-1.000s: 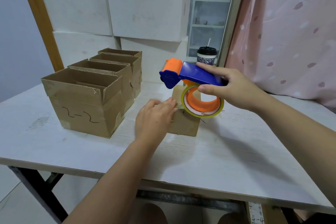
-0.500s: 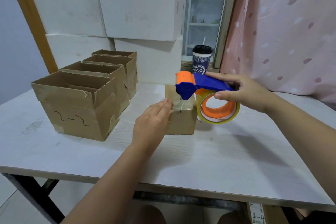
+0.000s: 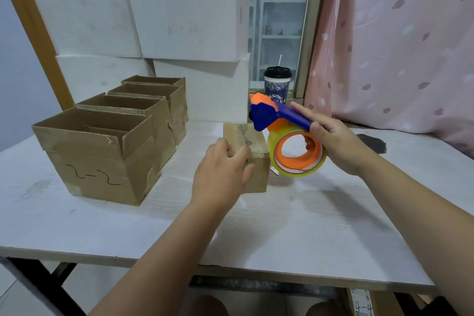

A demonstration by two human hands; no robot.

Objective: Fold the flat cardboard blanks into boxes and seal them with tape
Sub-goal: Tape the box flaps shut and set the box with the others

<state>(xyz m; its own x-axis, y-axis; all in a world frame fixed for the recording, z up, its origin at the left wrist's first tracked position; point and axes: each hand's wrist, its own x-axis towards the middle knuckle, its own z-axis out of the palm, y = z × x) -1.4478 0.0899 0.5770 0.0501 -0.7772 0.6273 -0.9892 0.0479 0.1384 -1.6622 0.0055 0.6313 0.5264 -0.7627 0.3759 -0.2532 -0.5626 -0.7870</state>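
Note:
A small closed cardboard box (image 3: 252, 143) stands in the middle of the white table (image 3: 307, 226), with clear tape along its top seam. My left hand (image 3: 220, 174) grips its near left top edge, fingers curled over the top. My right hand (image 3: 333, 141) holds the blue handle of a tape dispenser (image 3: 279, 133) with an orange hub and a clear yellowish roll, hanging just right of the box and level with its top. The dispenser's orange and blue head is over the box's far right edge.
Several open cardboard boxes (image 3: 102, 151) stand in a row at the left, the nearest marked "2-2". Large white boxes (image 3: 179, 13) are stacked at the back. A lidded drink cup (image 3: 277, 84) with a straw stands behind the dispenser. A pink curtain (image 3: 397, 46) hangs at the right.
My right hand has carried the dispenser from above the box to its right side, laying tape over the top. My left hand's fingers have curled over the box's top edge.

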